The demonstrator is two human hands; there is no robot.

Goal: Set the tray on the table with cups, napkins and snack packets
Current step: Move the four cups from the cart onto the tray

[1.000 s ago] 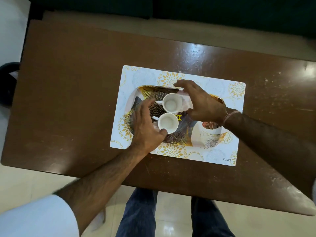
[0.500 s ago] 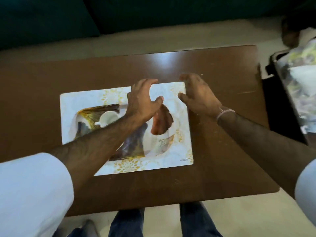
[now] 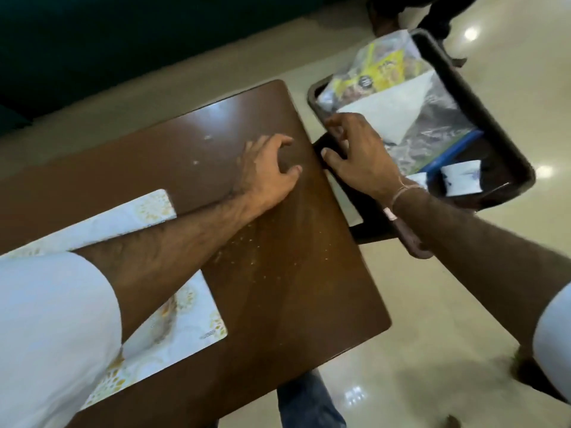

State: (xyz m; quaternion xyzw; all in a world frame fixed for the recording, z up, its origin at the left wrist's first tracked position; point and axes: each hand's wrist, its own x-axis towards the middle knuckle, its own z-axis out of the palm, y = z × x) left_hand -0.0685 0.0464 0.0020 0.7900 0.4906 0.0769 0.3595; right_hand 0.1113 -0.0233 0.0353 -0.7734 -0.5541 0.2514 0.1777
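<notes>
My left hand (image 3: pixel 268 171) hovers open over the right end of the brown table (image 3: pixel 293 273), holding nothing. My right hand (image 3: pixel 360 156) reaches past the table's right edge, fingers spread, over the near rim of a dark bin (image 3: pixel 482 97) on the floor. Inside the bin lie a yellow snack packet (image 3: pixel 374 72), a white folded napkin (image 3: pixel 392 112), crinkled clear plastic (image 3: pixel 432 140) and a small white cup (image 3: pixel 462 177). The white and gold placemat (image 3: pixel 185 325) shows at the lower left. My left arm and sleeve hide the tray and its cups.
A glossy cream floor (image 3: pixel 432 335) surrounds the table. A dark green sofa (image 3: pixel 123 41) runs along the far side. My jeans leg (image 3: pixel 306 403) shows below the table's near edge. Someone's foot (image 3: pixel 383 24) stands beyond the bin.
The view has swung right. Both hands left the cups and tray and travelled right; my right hand now reaches off the table to the bin.
</notes>
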